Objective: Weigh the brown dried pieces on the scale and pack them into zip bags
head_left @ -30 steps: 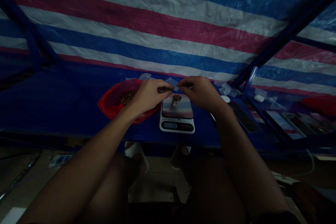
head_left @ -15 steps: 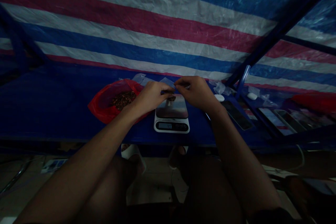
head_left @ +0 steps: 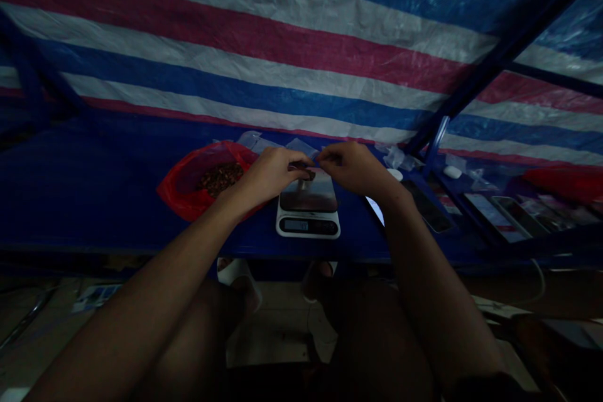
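A white digital scale with a metal plate and a lit display stands at the front of the blue table. On its plate sits a small heap of brown pieces, partly hidden by my fingers; whether a bag is round them is too dark to tell. My left hand reaches over the plate's left side, thumb and fingers pinched beside the heap. Across from it, my right hand is closed with fingertips together above the plate's far right corner. What either pinch contains is too small to see.
Left of the scale lies an open red plastic bag holding many brown pieces. Transparent bags lie behind the scale. Phones, a white round object and a blue metal frame are on the right.
My right hand has shifted slightly right and toward me, away from my left fingertips. A lit phone screen now shows more beside my right wrist. The left hand has barely moved.
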Available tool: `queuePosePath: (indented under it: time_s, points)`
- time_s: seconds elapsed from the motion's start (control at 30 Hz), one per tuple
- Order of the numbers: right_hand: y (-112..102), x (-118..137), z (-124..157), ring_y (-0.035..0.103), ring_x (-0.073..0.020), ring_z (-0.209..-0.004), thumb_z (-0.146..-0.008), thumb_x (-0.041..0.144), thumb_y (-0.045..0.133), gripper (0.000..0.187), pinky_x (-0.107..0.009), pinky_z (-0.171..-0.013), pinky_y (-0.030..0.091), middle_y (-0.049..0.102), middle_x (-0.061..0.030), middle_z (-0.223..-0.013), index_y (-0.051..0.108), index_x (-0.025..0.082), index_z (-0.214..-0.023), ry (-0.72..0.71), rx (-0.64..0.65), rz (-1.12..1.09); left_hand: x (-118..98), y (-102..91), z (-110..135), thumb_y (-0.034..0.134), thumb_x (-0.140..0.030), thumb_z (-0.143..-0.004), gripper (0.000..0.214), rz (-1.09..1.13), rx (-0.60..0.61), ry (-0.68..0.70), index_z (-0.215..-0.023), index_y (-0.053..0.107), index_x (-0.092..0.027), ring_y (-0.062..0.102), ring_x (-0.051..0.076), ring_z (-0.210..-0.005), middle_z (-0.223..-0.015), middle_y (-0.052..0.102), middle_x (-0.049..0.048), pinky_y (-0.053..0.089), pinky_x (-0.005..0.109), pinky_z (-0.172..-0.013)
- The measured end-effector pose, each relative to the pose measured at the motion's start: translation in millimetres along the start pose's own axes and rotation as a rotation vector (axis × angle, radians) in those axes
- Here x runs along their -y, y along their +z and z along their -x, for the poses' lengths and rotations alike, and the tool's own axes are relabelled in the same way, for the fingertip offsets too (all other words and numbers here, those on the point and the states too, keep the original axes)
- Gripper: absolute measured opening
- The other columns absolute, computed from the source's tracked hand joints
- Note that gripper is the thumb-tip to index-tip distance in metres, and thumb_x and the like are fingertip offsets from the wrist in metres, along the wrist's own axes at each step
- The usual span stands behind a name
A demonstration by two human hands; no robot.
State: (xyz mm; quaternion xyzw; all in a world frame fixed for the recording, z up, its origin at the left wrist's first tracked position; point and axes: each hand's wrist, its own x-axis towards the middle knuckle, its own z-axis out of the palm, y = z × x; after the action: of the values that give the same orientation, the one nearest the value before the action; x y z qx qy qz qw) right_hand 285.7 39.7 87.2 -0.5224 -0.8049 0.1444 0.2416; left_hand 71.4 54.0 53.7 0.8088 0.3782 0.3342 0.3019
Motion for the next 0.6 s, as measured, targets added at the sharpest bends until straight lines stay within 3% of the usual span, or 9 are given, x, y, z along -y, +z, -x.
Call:
queuePosePath:
  time_s: [0.13,0.33,0.6]
  points:
    - [-11,-12,7,0.076,-0.0226,-0.081,-0.087,0.008,0.063,0.021,-0.029,-0.072,0.051,0.084,-0.0079,-0.088,0.081,0.019,-0.085,0.119,0.155,0.183,3,1.7,0,0.074,-0.017,-0.093,0.021,0.043,-0.001,-0.008,-0.11,0.086,-0.02,0.081,0.024,-0.102,-0.107,0.087,0.0071,0.061,0.035,-0.092]
    - [-21,-50,17,0.072,-0.0186,-0.063,-0.071,0.003,0.075,0.019,-0.024,-0.052,0.046,0.081,-0.0042,-0.075,0.079,0.022,-0.074,0.331,0.452,0.328,3,-0.2,-1,0.074,-0.017,-0.091,0.024,0.042,0.022,-0.007,-0.113,0.085,-0.019,0.081,0.025,-0.105,-0.111,0.086,0.0079,0.063,0.037,-0.097]
    - [-8,-62,18,0.067,-0.0184,-0.052,-0.071,0.008,0.076,0.014,-0.026,-0.05,0.048,0.074,-0.0043,-0.06,0.077,0.02,-0.064,0.333,0.485,0.371,6,-1.3,1,0.076,-0.018,-0.089,0.027,0.051,0.023,0.002,-0.114,0.085,-0.019,0.08,0.026,-0.108,-0.113,0.086,0.0088,0.064,0.038,-0.096]
